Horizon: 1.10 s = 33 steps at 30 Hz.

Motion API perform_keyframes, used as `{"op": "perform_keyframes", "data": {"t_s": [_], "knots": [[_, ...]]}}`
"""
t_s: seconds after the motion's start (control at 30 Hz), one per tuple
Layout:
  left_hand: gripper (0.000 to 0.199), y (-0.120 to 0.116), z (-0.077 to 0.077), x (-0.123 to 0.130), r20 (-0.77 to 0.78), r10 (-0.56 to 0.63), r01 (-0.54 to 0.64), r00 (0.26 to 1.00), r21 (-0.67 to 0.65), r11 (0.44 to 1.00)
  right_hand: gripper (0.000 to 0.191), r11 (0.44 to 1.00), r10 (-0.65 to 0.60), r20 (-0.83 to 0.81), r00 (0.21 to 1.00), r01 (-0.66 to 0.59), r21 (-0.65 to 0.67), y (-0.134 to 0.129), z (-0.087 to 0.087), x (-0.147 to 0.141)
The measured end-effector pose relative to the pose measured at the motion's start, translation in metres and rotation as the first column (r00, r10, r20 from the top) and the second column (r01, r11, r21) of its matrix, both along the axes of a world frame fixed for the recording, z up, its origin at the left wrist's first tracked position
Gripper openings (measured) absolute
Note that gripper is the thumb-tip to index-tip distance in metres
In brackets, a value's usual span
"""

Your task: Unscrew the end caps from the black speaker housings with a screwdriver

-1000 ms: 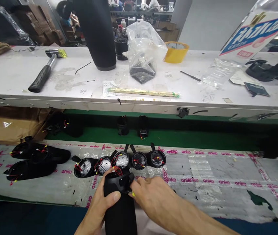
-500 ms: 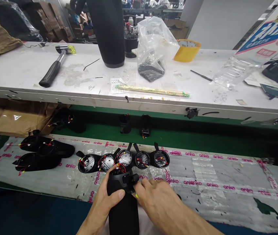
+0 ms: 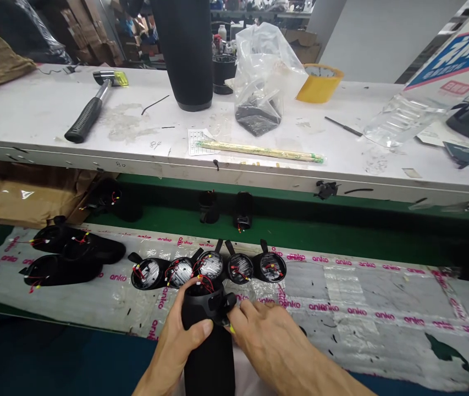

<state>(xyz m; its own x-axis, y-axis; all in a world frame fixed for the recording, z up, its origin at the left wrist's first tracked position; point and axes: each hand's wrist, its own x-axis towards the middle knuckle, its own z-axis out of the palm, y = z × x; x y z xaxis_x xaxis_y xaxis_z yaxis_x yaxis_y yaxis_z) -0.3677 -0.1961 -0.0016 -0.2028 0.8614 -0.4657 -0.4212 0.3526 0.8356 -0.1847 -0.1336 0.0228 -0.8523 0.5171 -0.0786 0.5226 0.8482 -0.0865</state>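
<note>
A black cylindrical housing, open at the top with red wires and small connectors in its mouth, stands tilted in front of me. My left hand is closed around its left side, thumb across the front. On the right side of its rim sticks out a short black strap. My right hand is closed just below that strap, against the housing. A small yellow-green bit shows under its fingers; the rest of what it grips is hidden. Just beyond is a row of several similar housings with silvery insides and red wires.
More black housings lie at left on the plastic-covered board. A white shelf runs above, bearing a hammer, a tall black cylinder, a plastic bag, a tape roll, wrapped chopsticks and a clear bottle.
The camera view has shifted slightly. Both hands keep nearly the same hold on the housing, and its strap end has tilted a little.
</note>
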Motion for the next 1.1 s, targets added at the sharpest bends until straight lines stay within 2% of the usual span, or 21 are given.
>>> {"op": "perform_keyframes", "data": {"t_s": [0.2,0.4,0.7,0.97,1.1], "knots": [[0.086,0.001,0.0,0.0,-0.023,-0.016,0.016,1.0,0.0,1.0,0.029,1.0,0.0,0.0,1.0,0.0,-0.014,0.003,0.001,0.005],[0.082,0.002,0.002,0.001,-0.042,-0.018,0.018,0.999,0.015,1.0,0.034,0.997,0.022,-0.025,0.999,-0.02,0.072,0.003,0.001,0.007],[0.083,0.002,0.0,0.0,-0.048,-0.029,0.029,0.998,0.009,1.0,0.036,0.995,0.017,-0.053,0.998,-0.012,0.098,0.003,-0.001,0.009],[0.084,0.001,-0.007,-0.003,-0.049,-0.073,0.073,0.996,0.002,0.997,0.037,0.988,0.041,0.002,0.999,-0.041,0.151,0.006,0.005,0.01],[0.09,0.002,-0.005,-0.003,-0.072,-0.095,0.096,0.993,0.017,0.995,0.035,0.977,0.069,0.033,0.997,-0.074,0.2,0.007,0.008,0.013]]}}
